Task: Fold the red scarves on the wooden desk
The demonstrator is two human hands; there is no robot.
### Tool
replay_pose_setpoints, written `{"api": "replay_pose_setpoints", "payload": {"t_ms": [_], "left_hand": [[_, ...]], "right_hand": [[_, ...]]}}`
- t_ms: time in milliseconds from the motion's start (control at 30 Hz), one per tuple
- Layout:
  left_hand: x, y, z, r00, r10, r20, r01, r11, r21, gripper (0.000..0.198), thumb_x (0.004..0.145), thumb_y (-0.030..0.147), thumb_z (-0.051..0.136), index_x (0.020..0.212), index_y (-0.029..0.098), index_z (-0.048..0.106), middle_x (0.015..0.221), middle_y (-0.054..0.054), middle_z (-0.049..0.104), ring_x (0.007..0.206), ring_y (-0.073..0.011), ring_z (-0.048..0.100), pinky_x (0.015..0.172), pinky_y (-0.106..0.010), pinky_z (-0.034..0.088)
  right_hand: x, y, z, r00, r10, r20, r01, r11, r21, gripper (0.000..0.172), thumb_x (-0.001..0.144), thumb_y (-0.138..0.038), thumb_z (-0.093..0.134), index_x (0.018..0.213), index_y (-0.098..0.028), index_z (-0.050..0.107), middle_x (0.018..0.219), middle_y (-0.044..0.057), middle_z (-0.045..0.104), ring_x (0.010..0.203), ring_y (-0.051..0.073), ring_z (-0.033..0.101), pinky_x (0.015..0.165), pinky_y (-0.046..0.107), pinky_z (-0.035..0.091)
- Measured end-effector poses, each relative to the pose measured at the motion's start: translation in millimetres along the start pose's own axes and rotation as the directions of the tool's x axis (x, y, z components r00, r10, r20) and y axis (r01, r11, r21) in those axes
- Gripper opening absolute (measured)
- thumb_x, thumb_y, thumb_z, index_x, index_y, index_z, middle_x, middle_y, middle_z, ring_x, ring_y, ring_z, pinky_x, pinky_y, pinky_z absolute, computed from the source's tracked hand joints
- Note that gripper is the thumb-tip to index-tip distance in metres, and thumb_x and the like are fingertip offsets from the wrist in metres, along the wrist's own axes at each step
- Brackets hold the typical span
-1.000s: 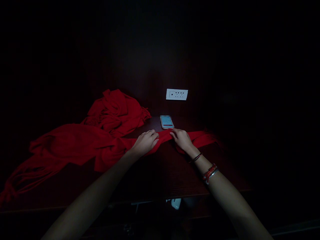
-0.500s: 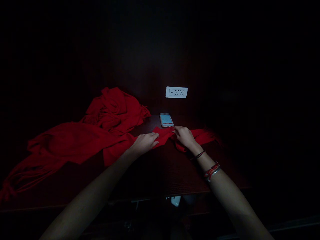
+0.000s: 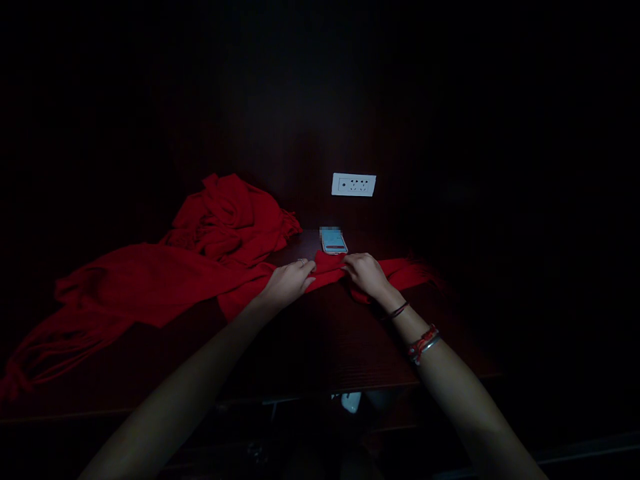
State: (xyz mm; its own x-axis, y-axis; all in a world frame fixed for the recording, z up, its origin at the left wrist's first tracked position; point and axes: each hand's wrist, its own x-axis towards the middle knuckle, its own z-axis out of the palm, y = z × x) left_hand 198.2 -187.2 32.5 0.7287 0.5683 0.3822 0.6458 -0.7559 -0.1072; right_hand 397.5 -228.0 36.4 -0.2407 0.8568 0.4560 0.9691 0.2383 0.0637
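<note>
A long red fringed scarf (image 3: pixel 145 283) stretches across the dark tabletop from left to right. My left hand (image 3: pixel 290 280), a ring on one finger, pinches its bunched edge near the middle. Close by on the right, my right hand (image 3: pixel 367 272) grips the same scarf with closed fingers. A short gathered stretch of cloth runs between the two hands. The scarf's fringe hangs loose at the far left, and its other end lies past my right hand, dim in the shadow.
A heap of red fringed cloth (image 3: pixel 225 217) lies behind the scarf on the left. A phone (image 3: pixel 333 241) with a lit screen rests just beyond my hands. On the back wall is a white socket panel (image 3: pixel 353 185). The table's front edge (image 3: pixel 350 389) runs below my arms.
My left hand has shifted slightly up and to the left, still pinching the scarf. The cloth between the hands has been regathered a little. My right hand has barely moved.
</note>
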Motion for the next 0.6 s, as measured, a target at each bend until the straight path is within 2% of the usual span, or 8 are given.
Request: {"api": "replay_pose_setpoints", "payload": {"t_ms": [133,400,500,600], "left_hand": [[0.7,-3.2,3.5,0.999,-0.04,0.034,0.04,0.999,-0.003,0.019,0.078,0.027,0.041,0.095,0.018,0.043,0.093,-0.004,0.052,0.084,-0.0178,0.051,0.064,-0.026,0.041],[3.4,-5.2,5.1,0.999,-0.023,-0.03,0.02,0.995,-0.098,0.011,0.077,0.02,0.042,0.087,0.017,0.047,0.089,-0.004,0.05,0.081,-0.0157,0.05,0.069,-0.025,0.04],[3.3,-2.6,4.5,0.998,0.023,-0.06,-0.03,0.993,-0.116,0.014,0.08,0.026,0.04,0.087,0.017,0.047,0.088,-0.004,0.05,0.079,-0.0153,0.05,0.068,-0.025,0.04],[2.4,2.0,4.6,0.989,0.127,-0.074,-0.135,0.986,-0.103,0.019,0.081,0.03,0.038,0.085,0.017,0.051,0.089,-0.004,0.05,0.081,-0.0157,0.049,0.072,-0.026,0.04]], "right_hand": [[-2.4,11.7,-3.9,0.994,0.108,-0.035,-0.11,0.993,-0.047,0.017,0.08,-0.021,0.041,0.084,-0.016,0.057,0.081,0.006,0.06,0.073,0.016,0.052,0.065,0.024,0.033],[-2.9,16.0,-8.6,0.994,0.037,-0.103,-0.036,0.999,0.016,0.019,0.076,-0.012,0.042,0.088,-0.016,0.057,0.081,0.005,0.058,0.078,0.015,0.049,0.071,0.024,0.033],[-4.1,18.0,-8.3,0.99,0.031,-0.141,-0.027,0.999,0.031,0.02,0.075,-0.01,0.042,0.087,-0.016,0.056,0.08,0.005,0.057,0.078,0.015,0.048,0.071,0.024,0.033],[-4.7,20.6,-6.3,0.984,0.045,-0.175,-0.041,0.999,0.03,0.021,0.073,-0.008,0.042,0.085,-0.016,0.057,0.079,0.005,0.057,0.076,0.016,0.048,0.07,0.024,0.034]]}}
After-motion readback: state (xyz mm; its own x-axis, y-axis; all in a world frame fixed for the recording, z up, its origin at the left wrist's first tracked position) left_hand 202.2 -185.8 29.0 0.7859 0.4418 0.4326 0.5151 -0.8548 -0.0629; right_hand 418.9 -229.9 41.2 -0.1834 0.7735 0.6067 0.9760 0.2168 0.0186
